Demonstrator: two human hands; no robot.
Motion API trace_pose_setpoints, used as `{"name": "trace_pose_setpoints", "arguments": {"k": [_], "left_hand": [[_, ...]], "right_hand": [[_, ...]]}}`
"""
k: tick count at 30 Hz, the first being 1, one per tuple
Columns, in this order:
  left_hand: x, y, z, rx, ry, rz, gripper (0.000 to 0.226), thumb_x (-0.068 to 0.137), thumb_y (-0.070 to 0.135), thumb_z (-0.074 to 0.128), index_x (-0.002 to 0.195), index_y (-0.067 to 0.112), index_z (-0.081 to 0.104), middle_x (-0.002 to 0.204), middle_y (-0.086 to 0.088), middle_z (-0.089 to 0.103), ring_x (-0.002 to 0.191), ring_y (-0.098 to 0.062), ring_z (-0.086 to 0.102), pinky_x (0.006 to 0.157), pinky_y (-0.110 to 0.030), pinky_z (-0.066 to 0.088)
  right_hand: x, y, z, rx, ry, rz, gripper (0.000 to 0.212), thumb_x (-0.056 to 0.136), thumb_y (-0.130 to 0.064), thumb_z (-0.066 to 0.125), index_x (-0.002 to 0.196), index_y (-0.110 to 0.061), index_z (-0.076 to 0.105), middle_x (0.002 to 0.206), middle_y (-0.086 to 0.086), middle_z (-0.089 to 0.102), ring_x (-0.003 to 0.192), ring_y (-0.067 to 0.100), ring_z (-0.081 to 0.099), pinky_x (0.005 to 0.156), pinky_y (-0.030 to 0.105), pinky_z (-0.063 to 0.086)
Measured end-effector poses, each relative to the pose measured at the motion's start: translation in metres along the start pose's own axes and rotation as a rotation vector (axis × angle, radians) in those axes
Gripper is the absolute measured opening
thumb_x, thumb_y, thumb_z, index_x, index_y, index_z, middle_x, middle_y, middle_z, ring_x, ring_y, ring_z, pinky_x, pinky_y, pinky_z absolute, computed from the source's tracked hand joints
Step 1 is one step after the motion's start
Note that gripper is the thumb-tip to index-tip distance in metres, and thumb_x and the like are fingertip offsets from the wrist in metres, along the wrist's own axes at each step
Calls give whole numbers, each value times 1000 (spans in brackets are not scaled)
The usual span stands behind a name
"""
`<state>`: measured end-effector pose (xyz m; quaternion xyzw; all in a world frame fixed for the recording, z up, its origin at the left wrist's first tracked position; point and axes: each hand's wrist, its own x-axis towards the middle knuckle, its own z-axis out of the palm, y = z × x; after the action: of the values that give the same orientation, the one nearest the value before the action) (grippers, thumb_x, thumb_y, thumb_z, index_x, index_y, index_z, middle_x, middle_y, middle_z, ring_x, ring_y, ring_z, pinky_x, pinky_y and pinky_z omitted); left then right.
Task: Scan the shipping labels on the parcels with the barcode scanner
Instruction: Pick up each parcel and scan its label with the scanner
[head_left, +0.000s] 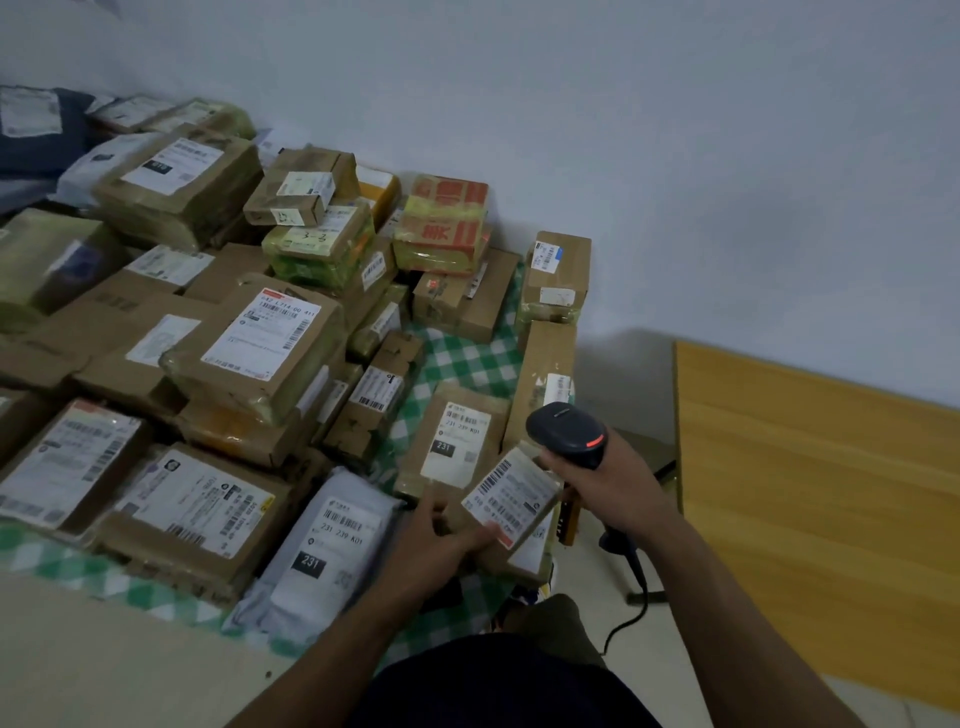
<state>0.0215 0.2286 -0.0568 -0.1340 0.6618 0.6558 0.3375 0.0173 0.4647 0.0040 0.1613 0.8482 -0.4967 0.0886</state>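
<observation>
Parcels (249, 353) lie heaped on a surface draped in a green-and-white checked cloth (467, 358), seen from the head camera looking down. Most are brown cardboard boxes bound in glossy tape, each bearing a white printed label. One soft grey plastic mailer (322, 551) lies at the near edge.

At the pile's near right corner, the left hand (441, 540) has its grip closed on the near edge of a small cardboard box (493, 561), tilting its shipping label (509, 491) upward. The right hand (618, 483) has its grip closed round the handle of a black barcode scanner (566, 431). The scanner's rounded head shows a red strip light and sits just beside the box's far corner. A dark cable (631, 597) trails down from the handle.

To scan well, the scanner probably needs to sit a little further back and aim squarely at the label's barcode. The box should be held steady, angled so the label does not glare. A flat yellow wood panel (805, 467) lies to the right.
</observation>
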Motion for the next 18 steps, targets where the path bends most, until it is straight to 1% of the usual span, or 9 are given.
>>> {"name": "trace_pose_setpoints", "arguments": {"k": [2,4,7,9,11,12,13,15,18], "left_hand": [[5,-10,3,-28,10,-12,54,80,24,89,126,22,59,117,2,75,103,-17,75,84,-41,64],[14,-16,8,-40,48,-8,54,78,27,90,124,22,62,117,2,76,104,-17,74,87,-44,63],[27,-20,19,14,135,-4,42,79,31,89,113,20,67,110,2,77,101,-16,74,91,-43,62],[33,-23,26,28,170,-4,38,81,33,88,110,21,67,109,3,76,100,-15,73,93,-43,61],[35,-27,32,75,197,19,38,81,38,87,108,22,67,108,5,75,99,-13,72,94,-41,60],[36,-28,35,101,210,32,38,81,40,87,107,22,66,108,5,74,99,-12,72,93,-40,60],[37,-29,36,118,223,44,38,81,42,86,107,22,66,109,5,74,98,-11,71,91,-37,60],[38,-30,38,123,229,67,38,83,43,84,109,22,64,111,6,73,98,-8,69,89,-32,59],[38,-30,41,207,220,111,44,84,51,81,114,27,61,113,11,70,100,-4,66,93,-33,57]], "right_hand": [[-3,1,3,32,-16,-7,40,93,-36,76,129,-33,59,103,-10,76,86,9,75,85,44,63],[-4,3,5,6,-14,-7,40,94,-35,75,130,-32,59,107,-10,74,90,6,72,86,38,61],[-5,6,8,-5,-13,21,39,94,-36,75,129,-33,59,105,-9,75,87,5,74,84,37,63],[-7,6,8,-12,-8,25,34,95,-33,74,126,-31,61,100,-9,76,78,5,74,73,26,61],[-11,4,7,-19,-6,21,30,96,-31,74,123,-30,61,98,-11,75,73,2,72,59,12,52],[-13,4,6,-20,-6,21,29,96,-31,74,123,-30,61,97,-11,75,71,1,71,56,9,49],[-14,5,6,-18,-7,30,29,96,-31,74,122,-30,61,96,-11,75,69,1,71,55,9,48],[-17,3,7,-18,-6,36,29,96,-32,73,122,-29,61,95,-10,75,67,3,72,57,13,50],[-21,6,9,-16,-26,31,28,97,-32,73,122,-31,60,96,-10,75,69,5,72,59,16,52]]}}
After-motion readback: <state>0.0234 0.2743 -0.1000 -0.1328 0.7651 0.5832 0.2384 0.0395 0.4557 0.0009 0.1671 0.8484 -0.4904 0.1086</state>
